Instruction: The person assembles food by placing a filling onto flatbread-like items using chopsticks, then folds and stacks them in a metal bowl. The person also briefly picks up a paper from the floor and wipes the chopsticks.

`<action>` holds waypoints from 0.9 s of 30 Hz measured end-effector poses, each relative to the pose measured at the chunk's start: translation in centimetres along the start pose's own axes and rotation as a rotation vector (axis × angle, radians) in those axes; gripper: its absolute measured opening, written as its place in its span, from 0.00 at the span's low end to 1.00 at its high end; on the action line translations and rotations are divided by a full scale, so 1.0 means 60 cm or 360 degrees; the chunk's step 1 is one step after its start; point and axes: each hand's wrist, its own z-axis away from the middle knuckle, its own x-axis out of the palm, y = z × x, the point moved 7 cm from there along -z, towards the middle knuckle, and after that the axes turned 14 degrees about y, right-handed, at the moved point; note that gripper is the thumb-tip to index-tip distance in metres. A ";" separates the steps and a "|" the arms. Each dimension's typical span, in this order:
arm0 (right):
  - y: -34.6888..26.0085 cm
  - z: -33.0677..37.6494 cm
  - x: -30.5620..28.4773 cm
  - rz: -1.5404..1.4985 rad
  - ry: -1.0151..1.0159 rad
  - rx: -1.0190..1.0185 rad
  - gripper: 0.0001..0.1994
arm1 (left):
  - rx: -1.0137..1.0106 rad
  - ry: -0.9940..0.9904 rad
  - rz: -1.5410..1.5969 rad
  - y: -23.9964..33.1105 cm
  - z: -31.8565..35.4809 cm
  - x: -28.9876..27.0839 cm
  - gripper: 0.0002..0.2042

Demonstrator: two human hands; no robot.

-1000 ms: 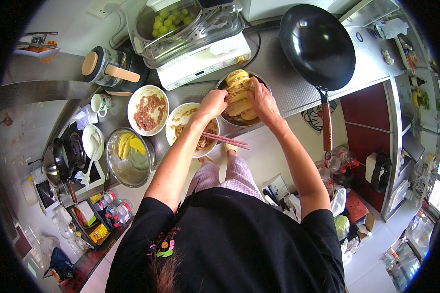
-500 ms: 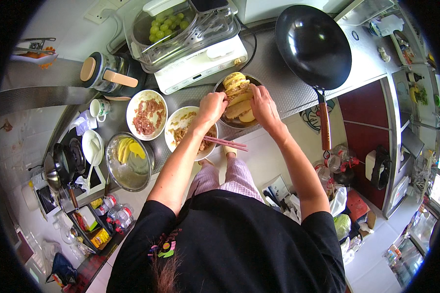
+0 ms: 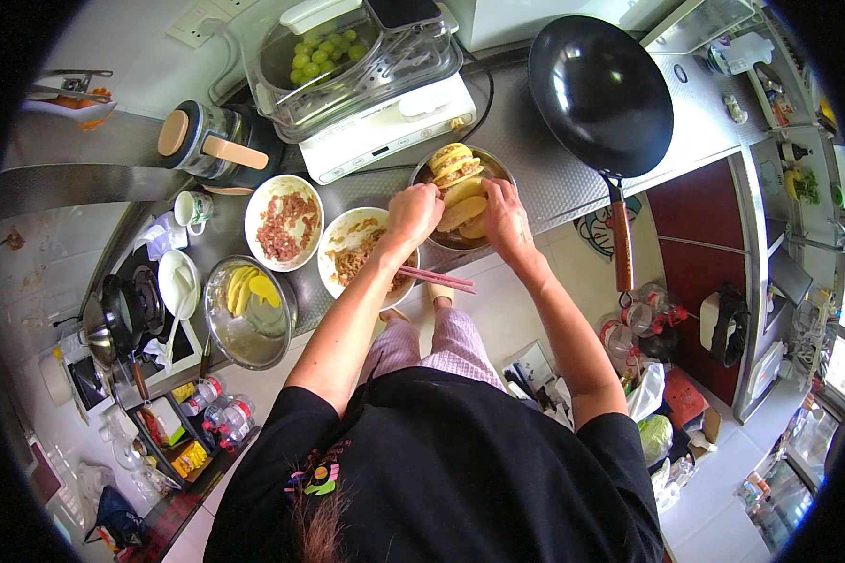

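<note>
My left hand [image 3: 414, 218] and my right hand [image 3: 510, 225] are both over a metal bowl [image 3: 505, 170] at the counter's front edge. Their fingers pinch a yellow slice [image 3: 463, 192] that looks like potato, one hand at each end. Behind it lean stacked slices [image 3: 453, 161] with brown filling between them; more pale slices [image 3: 461, 214] lie nearer me. Partly under my left forearm stands a white bowl [image 3: 330, 235] of brown minced filling [image 3: 349, 260]. Reddish chopsticks [image 3: 441, 279] rest across its rim and stick out to the right.
To the left are a bowl [image 3: 252, 192] of reddish minced meat and a steel basin [image 3: 274, 347] with yellow slices. A white appliance [image 3: 385, 141] with a clear container of grapes stands behind. The black wok [image 3: 601, 94] lies back right, its wooden handle [image 3: 622, 239] overhanging the edge.
The slice between my hands has tipped and shows more of its flat face. My hands have shifted very slightly downward, still over the metal bowl.
</note>
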 end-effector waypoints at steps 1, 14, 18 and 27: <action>-0.003 -0.005 -0.001 0.0027 0.0018 -0.0050 0.21 | -0.0120 -0.0074 0.0047 -0.007 0.000 0.007 0.08; 0.006 -0.032 0.038 0.0358 -0.0211 -0.0175 0.19 | -0.0655 0.0091 0.0221 -0.020 0.015 0.064 0.13; 0.004 -0.033 0.039 0.0387 -0.0259 -0.0149 0.21 | -0.0607 0.0212 0.0345 -0.017 0.019 0.065 0.12; -0.010 -0.030 0.029 0.0304 -0.0085 -0.0196 0.25 | -0.0300 0.0411 0.0377 0.036 0.040 0.020 0.12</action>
